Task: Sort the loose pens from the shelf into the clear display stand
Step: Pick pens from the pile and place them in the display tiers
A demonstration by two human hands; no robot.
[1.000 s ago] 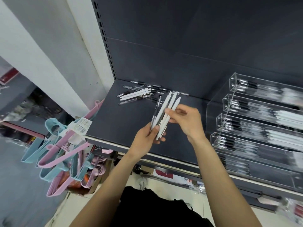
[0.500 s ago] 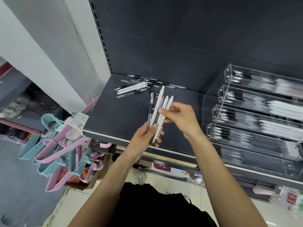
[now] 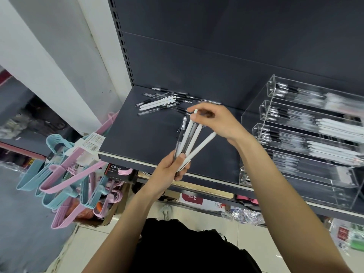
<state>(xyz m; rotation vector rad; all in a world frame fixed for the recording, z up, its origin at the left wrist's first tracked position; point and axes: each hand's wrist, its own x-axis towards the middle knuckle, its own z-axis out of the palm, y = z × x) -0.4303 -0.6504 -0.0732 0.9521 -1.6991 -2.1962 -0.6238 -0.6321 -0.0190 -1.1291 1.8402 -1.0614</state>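
Observation:
My left hand (image 3: 171, 168) grips the lower ends of a fanned bunch of pens (image 3: 190, 139), several white and some clear with black grips, above the front of the dark shelf (image 3: 141, 138). My right hand (image 3: 215, 120) pinches the top end of one white pen in that bunch. A loose pile of pens (image 3: 163, 102) lies at the back of the shelf, behind my hands. The clear display stand (image 3: 254, 123) stands on the right with stepped rows holding black-grip and white pens.
Pink and blue hangers (image 3: 65, 174) hang off the shelf's left front corner. A white pillar (image 3: 59, 56) rises at the left. Boxes and packets (image 3: 201, 201) sit on the lower level under the shelf edge.
The pens in my left hand have fanned wider, one white pen swinging out to the right. My right hand has risen to the top end of a white pen.

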